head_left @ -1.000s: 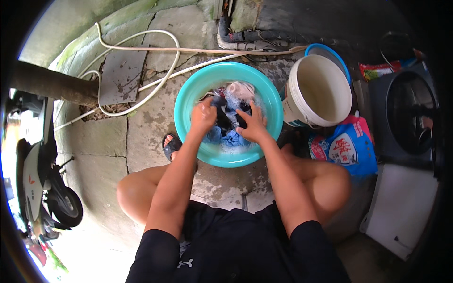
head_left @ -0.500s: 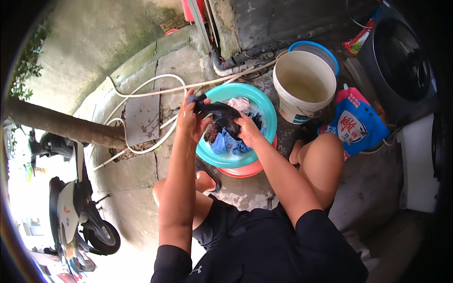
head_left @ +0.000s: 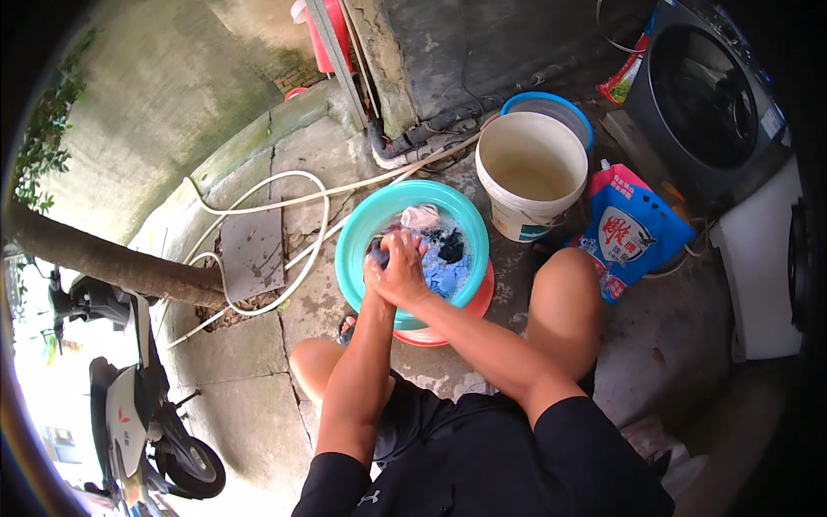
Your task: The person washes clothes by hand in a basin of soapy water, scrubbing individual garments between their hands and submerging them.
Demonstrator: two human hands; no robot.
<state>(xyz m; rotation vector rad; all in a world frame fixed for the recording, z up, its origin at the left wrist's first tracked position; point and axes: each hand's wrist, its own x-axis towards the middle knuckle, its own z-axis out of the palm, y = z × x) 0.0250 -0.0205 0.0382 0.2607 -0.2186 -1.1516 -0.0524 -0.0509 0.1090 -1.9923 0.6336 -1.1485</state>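
Over the left side of the turquoise basin [head_left: 347,280], both my hands are clasped together around a wet dark cloth [head_left: 377,253]. Only a bunched end of it shows; the rest is hidden in my grip. My right hand [head_left: 403,274] lies across the top and largely covers my left hand [head_left: 372,277]. Soapy water in the basin holds a blue cloth [head_left: 446,276], a black cloth [head_left: 450,246] and a pale pink cloth [head_left: 420,216]. Beneath the basin a red basin [head_left: 484,302] shows at its lower right edge.
A white bucket [head_left: 525,202] with cloudy water stands right of the basin, before a blue-rimmed tub [head_left: 564,108]. Farther right are a blue and pink detergent bag [head_left: 633,224] and a dark round-doored appliance [head_left: 702,99]. A pale hose [head_left: 301,177] loops at left, near a tree trunk [head_left: 121,258] and scooter [head_left: 129,414].
The dark cloth was stretched between my separated hands; now it is bunched up and squeezed between them. My hands have come together, lower and toward the basin's left side.
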